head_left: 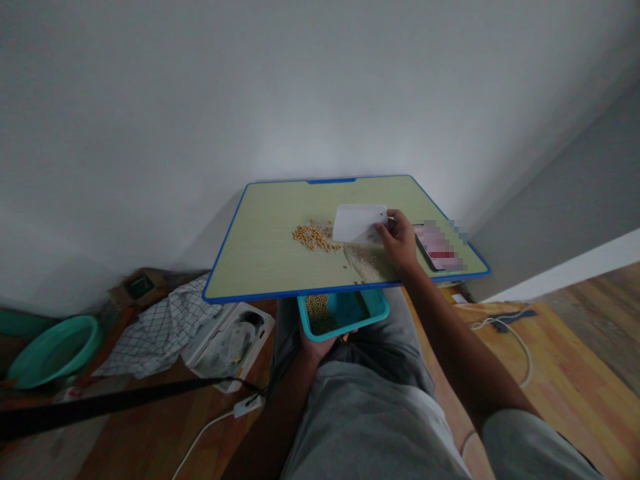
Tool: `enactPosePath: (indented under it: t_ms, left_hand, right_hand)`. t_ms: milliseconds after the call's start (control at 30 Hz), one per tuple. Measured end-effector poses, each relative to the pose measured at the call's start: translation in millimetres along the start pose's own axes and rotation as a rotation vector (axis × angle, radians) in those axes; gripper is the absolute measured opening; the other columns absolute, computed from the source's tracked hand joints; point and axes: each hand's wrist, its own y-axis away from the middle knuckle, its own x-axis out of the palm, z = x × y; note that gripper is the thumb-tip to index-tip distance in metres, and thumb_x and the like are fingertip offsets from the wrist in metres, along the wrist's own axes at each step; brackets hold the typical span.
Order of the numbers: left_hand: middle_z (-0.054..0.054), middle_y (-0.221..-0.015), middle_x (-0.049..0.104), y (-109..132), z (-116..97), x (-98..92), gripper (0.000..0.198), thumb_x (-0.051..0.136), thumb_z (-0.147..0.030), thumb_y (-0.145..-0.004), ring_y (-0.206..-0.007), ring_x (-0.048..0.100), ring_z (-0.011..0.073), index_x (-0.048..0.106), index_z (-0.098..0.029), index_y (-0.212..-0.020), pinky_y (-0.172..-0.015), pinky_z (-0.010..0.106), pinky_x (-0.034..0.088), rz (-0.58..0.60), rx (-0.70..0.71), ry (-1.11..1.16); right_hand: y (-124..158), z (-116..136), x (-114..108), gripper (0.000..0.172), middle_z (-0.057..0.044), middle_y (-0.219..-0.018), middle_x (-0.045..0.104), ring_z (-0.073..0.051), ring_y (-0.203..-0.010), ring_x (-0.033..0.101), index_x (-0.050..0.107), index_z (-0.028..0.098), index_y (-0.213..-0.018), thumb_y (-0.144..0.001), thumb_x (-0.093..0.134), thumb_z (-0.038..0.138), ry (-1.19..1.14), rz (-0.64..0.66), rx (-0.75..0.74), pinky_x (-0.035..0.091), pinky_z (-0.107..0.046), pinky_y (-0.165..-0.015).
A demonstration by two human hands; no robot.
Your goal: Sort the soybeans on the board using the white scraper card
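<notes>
My right hand is closed on a white plastic scraper, holding it upright on a small blue-edged table. A pile of yellow beans lies just left of the scraper, and a patch of pale rice grains lies below it. Under the table's near edge my left hand holds a teal tray from beneath; only part of that hand shows. The tray has beans in its left half.
A phone lies on the table right of my right hand. On the wooden floor at left are a checked cloth, a white box, a green basin, a power strip and a black strap.
</notes>
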Motion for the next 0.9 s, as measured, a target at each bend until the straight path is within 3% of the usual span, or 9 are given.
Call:
enactPosePath:
  t_ms: [133,300,533,733,900]
  left_hand:
    - [0.017,-0.152,0.071,-0.9,1.5,-4.1,0.065,0.030,-0.066,-0.106,-0.129,0.069,0.0487,0.081,-0.030,-0.126,-0.102,0.082,0.052,-0.031,0.009,-0.009]
    - [0.016,-0.159,0.067,-2.8,1.5,-7.5,0.063,0.035,-0.068,-0.104,-0.134,0.066,0.0506,0.080,-0.032,-0.131,-0.104,0.084,0.051,-0.003,0.004,-0.019]
    - [0.015,-0.156,0.069,-1.5,0.2,-2.5,0.066,0.034,-0.072,-0.103,-0.136,0.064,0.0485,0.079,-0.033,-0.132,-0.105,0.081,0.052,-0.002,-0.011,-0.050]
    - [0.019,-0.146,0.074,-0.7,0.5,-3.4,0.062,0.039,-0.067,-0.104,-0.130,0.068,0.0491,0.081,-0.027,-0.126,-0.097,0.079,0.057,0.028,-0.012,-0.002]
    - [0.019,-0.154,0.069,-3.4,1.5,-10.3,0.061,0.042,-0.066,-0.104,-0.134,0.065,0.0506,0.079,-0.027,-0.134,-0.100,0.083,0.053,0.054,-0.020,0.058]
  right_hand:
    - [0.6,1.6,0.1,0.030,0.002,-0.080,0.069,-0.019,-0.069,0.063,0.062,0.028,-0.109,-0.086,0.077,0.041,0.010,-0.010,0.005,0.050,-0.030,-0.061]
    - [2.3,3.7,1.1,0.033,0.002,-0.079,0.065,-0.020,-0.071,0.063,0.061,0.028,-0.110,-0.087,0.078,0.043,-0.024,0.053,0.016,0.050,-0.029,-0.061]
    - [1.8,4.8,0.3,0.032,0.003,-0.078,0.067,-0.019,-0.066,0.063,0.062,0.027,-0.109,-0.085,0.077,0.043,-0.025,0.013,0.033,0.049,-0.030,-0.062]
    - [1.3,6.9,1.1,0.037,0.002,-0.081,0.071,-0.020,-0.068,0.066,0.061,0.027,-0.108,-0.082,0.080,0.046,-0.074,0.028,0.052,0.052,-0.031,-0.062]
    - [0.9,6.4,0.3,0.036,0.002,-0.080,0.071,-0.020,-0.068,0.066,0.062,0.027,-0.107,-0.082,0.080,0.046,-0.037,-0.009,0.045,0.051,-0.030,-0.061]
